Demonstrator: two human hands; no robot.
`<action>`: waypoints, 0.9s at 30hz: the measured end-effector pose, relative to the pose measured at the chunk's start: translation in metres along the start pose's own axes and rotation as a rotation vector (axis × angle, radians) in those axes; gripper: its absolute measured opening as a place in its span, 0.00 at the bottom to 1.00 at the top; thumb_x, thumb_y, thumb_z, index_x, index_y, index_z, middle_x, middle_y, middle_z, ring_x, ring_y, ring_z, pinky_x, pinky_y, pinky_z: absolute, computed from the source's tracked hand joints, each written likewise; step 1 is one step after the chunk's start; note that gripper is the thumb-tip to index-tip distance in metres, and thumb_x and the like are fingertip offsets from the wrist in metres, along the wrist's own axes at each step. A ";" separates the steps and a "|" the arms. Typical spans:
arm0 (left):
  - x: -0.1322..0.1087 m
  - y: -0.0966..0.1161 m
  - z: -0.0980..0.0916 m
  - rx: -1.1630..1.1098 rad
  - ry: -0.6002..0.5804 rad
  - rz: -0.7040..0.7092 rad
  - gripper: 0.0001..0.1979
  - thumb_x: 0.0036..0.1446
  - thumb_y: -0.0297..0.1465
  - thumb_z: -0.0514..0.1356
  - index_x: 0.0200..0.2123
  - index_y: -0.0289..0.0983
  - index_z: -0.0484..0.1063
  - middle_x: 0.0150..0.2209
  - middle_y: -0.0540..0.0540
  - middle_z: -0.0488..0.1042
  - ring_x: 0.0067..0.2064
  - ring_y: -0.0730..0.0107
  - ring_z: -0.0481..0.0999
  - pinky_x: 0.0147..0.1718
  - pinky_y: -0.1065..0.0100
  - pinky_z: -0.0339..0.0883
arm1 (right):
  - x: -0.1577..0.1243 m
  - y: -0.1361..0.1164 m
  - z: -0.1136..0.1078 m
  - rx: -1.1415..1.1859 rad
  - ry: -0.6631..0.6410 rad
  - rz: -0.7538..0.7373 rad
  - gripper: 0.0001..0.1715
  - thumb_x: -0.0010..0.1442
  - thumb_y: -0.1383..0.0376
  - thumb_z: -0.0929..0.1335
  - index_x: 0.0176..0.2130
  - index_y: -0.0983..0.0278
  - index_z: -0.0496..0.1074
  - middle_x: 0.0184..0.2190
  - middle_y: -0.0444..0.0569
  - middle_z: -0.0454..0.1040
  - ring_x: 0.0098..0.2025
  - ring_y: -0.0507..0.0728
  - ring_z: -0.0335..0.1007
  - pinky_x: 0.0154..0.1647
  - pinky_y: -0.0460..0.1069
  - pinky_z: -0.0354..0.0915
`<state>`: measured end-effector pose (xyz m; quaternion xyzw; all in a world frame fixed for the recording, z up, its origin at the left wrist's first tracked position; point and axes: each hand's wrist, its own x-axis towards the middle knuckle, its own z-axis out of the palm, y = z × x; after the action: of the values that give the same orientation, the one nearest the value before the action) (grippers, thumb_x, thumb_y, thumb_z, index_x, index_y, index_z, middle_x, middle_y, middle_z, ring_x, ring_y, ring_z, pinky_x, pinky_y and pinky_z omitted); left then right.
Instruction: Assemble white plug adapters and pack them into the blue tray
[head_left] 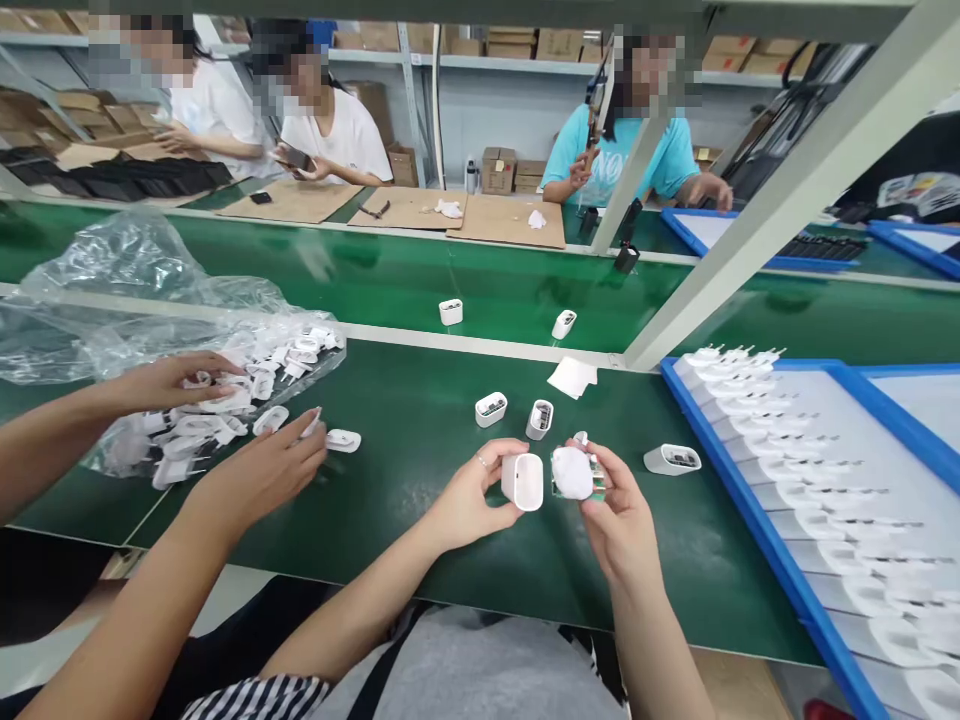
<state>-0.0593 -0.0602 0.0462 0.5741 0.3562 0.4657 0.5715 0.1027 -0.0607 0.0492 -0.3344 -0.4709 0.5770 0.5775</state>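
My left hand (474, 497) is closed around a white charger housing (523, 482), its hollow open end turned toward me. Just to the right, my right hand (621, 505) grips a small circuit board (598, 474) by its edge. A white pad (573, 473) covers most of the board's near face. Board and housing are held apart, side by side above the green table (390, 530). Beyond my hands stand a white housing with electronics inside (539, 420) and a similar housing (491, 409). Another filled housing (673, 460) lies to the right of my right hand.
At left, a co-worker's hands (259, 470) handle white plug covers (187, 440) spilling from a clear plastic bag (142, 270). A blue-rimmed tray (739, 520) holding rows of white plugs is at right. Two more housings (451, 312) stand on the far ledge, near white sheets (574, 377).
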 end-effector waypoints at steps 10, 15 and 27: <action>0.000 0.001 -0.003 -0.225 -0.057 0.012 0.23 0.37 0.17 0.58 0.38 0.42 0.58 0.46 0.47 0.58 0.46 0.67 0.62 0.41 0.68 0.59 | -0.008 -0.016 0.008 -0.216 -0.100 -0.149 0.25 0.44 0.68 0.68 0.43 0.54 0.62 0.44 0.44 0.67 0.46 0.54 0.61 0.46 0.50 0.59; -0.002 0.001 -0.001 -0.237 -0.021 -0.032 0.23 0.35 0.19 0.60 0.35 0.41 0.56 0.45 0.47 0.60 0.45 0.68 0.64 0.36 0.70 0.61 | -0.006 -0.015 0.009 -0.137 -0.046 -0.134 0.24 0.44 0.67 0.68 0.43 0.55 0.63 0.43 0.45 0.68 0.44 0.54 0.63 0.42 0.48 0.62; -0.005 -0.001 0.008 -0.321 0.122 -0.208 0.20 0.40 0.28 0.58 0.41 0.35 0.62 0.38 0.42 0.68 0.40 0.62 0.69 0.30 0.68 0.63 | -0.005 -0.005 0.011 0.031 0.085 -0.016 0.23 0.41 0.67 0.69 0.40 0.56 0.66 0.41 0.45 0.69 0.44 0.54 0.63 0.42 0.49 0.62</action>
<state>-0.0535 -0.0673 0.0451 0.4066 0.3687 0.4888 0.6781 0.0945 -0.0680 0.0562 -0.3459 -0.4396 0.5647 0.6068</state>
